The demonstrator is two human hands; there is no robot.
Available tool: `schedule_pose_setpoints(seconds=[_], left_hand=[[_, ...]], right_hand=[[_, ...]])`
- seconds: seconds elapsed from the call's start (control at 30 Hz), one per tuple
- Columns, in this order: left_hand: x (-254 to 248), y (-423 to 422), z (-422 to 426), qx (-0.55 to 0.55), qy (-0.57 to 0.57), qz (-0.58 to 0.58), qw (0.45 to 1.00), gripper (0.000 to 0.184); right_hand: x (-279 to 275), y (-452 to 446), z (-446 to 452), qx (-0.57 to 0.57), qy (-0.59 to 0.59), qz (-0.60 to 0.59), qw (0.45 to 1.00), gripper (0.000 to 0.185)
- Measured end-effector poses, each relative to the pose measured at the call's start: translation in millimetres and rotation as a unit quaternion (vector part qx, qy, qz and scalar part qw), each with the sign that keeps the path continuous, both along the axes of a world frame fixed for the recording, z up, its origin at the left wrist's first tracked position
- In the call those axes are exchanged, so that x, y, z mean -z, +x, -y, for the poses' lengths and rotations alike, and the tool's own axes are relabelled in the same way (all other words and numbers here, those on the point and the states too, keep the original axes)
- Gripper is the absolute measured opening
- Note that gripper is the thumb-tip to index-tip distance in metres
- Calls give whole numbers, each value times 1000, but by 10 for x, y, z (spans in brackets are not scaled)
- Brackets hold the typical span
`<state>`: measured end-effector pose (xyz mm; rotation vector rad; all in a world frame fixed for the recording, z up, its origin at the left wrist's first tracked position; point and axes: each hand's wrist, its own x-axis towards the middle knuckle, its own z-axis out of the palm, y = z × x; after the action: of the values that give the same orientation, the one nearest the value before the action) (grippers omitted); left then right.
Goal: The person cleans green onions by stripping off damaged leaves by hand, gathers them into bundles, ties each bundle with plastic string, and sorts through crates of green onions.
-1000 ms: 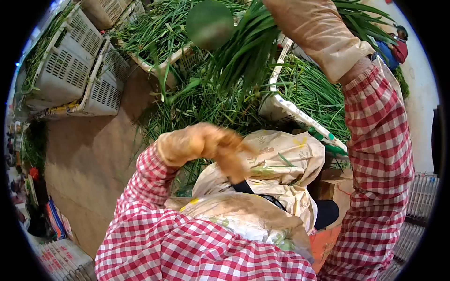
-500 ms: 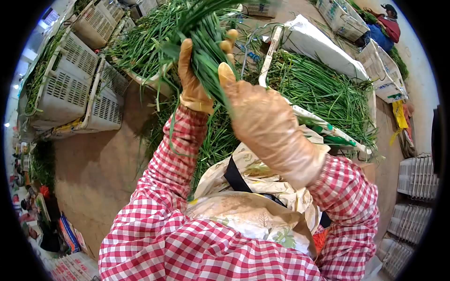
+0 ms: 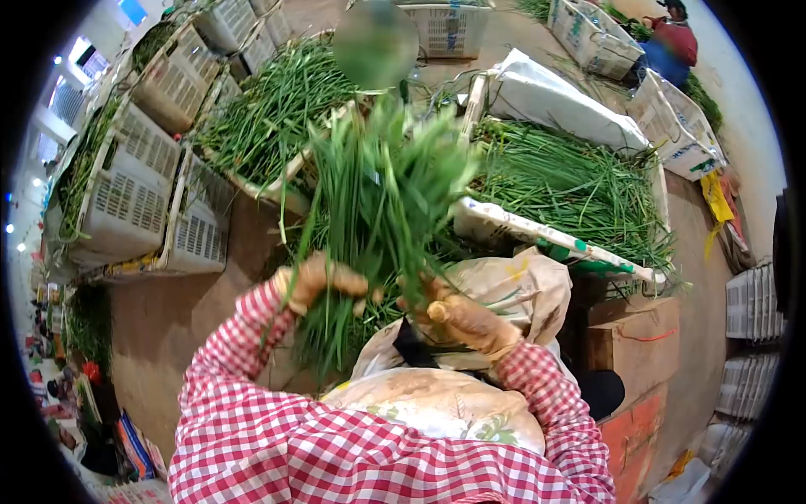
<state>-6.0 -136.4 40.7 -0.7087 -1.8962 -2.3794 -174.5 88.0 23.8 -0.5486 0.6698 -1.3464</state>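
Observation:
A large bunch of garlic chives (image 3: 382,189) is in front of my body, its leaves fanned upward and smeared by motion. My gloved left hand (image 3: 323,281) is closed around the bunch low on its left side, and some strands hang below that hand. On the lower right side, my gloved right hand (image 3: 470,319) has its fingers curled against the bunch; leaves and blur partly cover the fingertips. To the right stands a white crate (image 3: 558,231) heaped with more chives (image 3: 562,181). Another pile of chives (image 3: 273,109) fills a crate at upper left.
Slatted plastic crates (image 3: 126,197) stand along the left. A white sheet (image 3: 571,105) lies at the right crate's far side. Cardboard boxes (image 3: 638,344) are beside my right arm. Another person (image 3: 672,46) is at far upper right, near more crates (image 3: 676,126).
Both hands have come down toward my lap, and my right hand has moved from above the bunch to its lower right side. The chives now fan out upward, and my view has tilted slightly.

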Motion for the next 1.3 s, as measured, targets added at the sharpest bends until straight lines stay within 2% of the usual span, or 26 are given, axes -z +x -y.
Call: schedule_pose_setpoints(seconds=[0.03,0.07,0.13,0.2,0.27,0.3,0.37,0.43,0.47,0.53,0.6,0.63,0.67,0.7,0.73,0.77,0.8,0.87,0.93,1.03,1.07,1.13,1.2,1.23,1.27,1.3], left_hand=[[53,118,-126,-16,58,209,976,48],[140,274,-216,-30,114,411,904,47],[639,671,-273,-134,126,495,850,38],[51,543,-541,-156,158,508,832,21],[861,979,-238,-30,83,299,950,32],[900,1028,-301,-26,84,303,949,32],[857,1021,-414,-43,292,495,817,56],[462,834,-609,-49,222,483,846,63],[389,813,-662,-58,190,490,849,66],[245,776,-771,-73,127,504,851,71],[260,783,-817,-92,123,521,839,68],[435,882,-834,-114,126,438,883,40],[570,990,-811,-122,130,437,881,40],[683,1094,-760,-140,86,422,892,40],[728,1145,-726,-158,42,404,900,41],[514,925,-780,-164,167,526,817,62],[370,811,-785,-174,168,523,817,62],[212,699,-769,-210,119,523,817,60],[501,785,-702,-213,132,490,835,58],[233,577,-747,-253,136,518,806,51],[264,577,-730,-253,136,517,807,51],[370,517,-752,-246,188,460,832,48],[438,418,-829,-233,265,397,847,44],[383,350,-895,-261,236,373,858,42],[325,295,-956,-290,207,350,866,40],[272,254,-1005,-294,202,357,863,34]], right_hand=[[305,-27,-30,12,6,104,994,93],[558,-67,-75,23,14,209,977,94],[317,-276,-32,126,41,186,974,91],[63,-412,83,201,-50,110,972,99],[221,-592,141,224,-41,114,967,109],[230,-660,167,226,-56,148,961,100],[88,-776,241,201,-61,156,965,81],[-274,-731,184,214,10,44,976,56],[-180,-884,205,116,24,53,992,45],[-264,-1016,200,131,-14,-1,991,35],[-550,-1176,202,274,96,40,956,25],[-480,-1378,154,297,-8,26,954,21],[-573,-1561,53,331,-45,-24,942,20],[-712,-1810,-66,370,-61,-103,921,21],[-910,-1969,-177,455,-59,-79,885,20],[-965,-2311,-425,441,-105,-178,874,21],[-1062,-2536,-627,503,-114,-303,801,22],[-1263,-2978,-1023,629,-44,-528,568,25],[-1485,-2942,-1319,709,-16,-213,673,28],[-1299,-3180,-1606,694,-101,-348,622,38],[-1168,-2926,-1391,532,-141,-389,739,35],[-1177,-1719,-749,393,88,-522,752,32],[-962,-1414,-540,29,321,-759,565,47],[-718,-1469,-560,-9,285,-810,512,56],[-665,-1370,-618,161,225,-785,554,49],[-651,-1320,-638,249,194,-676,666,44]])
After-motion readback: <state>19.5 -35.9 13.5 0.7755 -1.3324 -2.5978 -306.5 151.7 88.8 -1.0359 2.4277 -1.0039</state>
